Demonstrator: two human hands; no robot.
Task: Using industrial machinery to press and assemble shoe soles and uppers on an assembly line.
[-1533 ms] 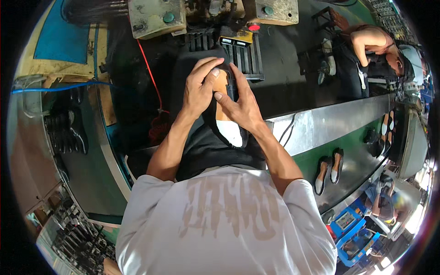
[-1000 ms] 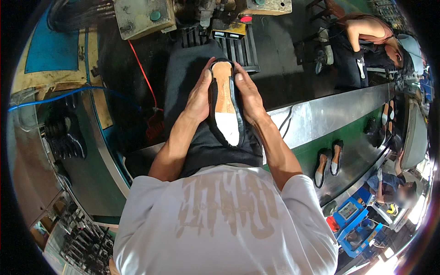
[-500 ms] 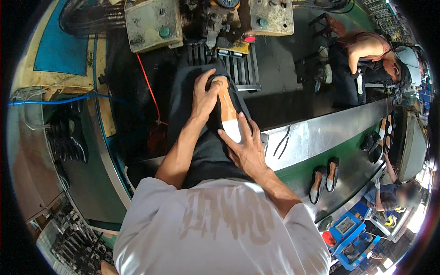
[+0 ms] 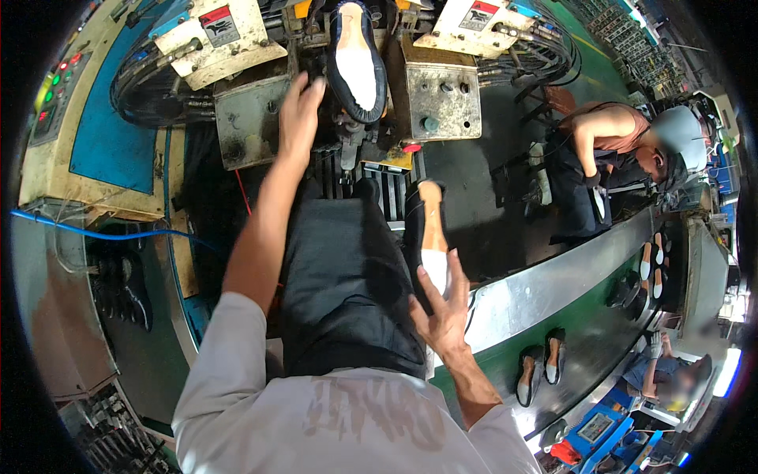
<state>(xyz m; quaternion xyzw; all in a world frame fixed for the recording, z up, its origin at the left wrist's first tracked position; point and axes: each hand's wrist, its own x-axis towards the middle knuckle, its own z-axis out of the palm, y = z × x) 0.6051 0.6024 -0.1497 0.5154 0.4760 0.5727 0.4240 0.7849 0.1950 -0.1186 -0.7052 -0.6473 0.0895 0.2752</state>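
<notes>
My right hand [image 4: 444,312] grips the toe end of a black shoe [image 4: 433,221] with a tan and white inside. The shoe lies beside my right thigh, heel end pointing away from me. My left hand [image 4: 302,118] is raised at the machine [image 4: 339,134], its fingers stretched out and holding nothing. Just right of its fingertips, a second black shoe [image 4: 356,67] with a white and tan inside sits in the machine, toe end toward me. A small gap shows between that shoe and my left fingers.
A metal-edged green conveyor [image 4: 493,351] runs along my right, carrying a pair of dark shoes [image 4: 542,366] and more shoes farther off. A co-worker [image 4: 604,158] sits at the right holding a shoe. At the left are a blue hose [image 4: 103,235] and a control panel [image 4: 59,95].
My left hand has let go of the shoe and moved up to the machine. My right hand has shifted the shoe rightward off my lap. The view has tilted up, showing the shoe in the machine.
</notes>
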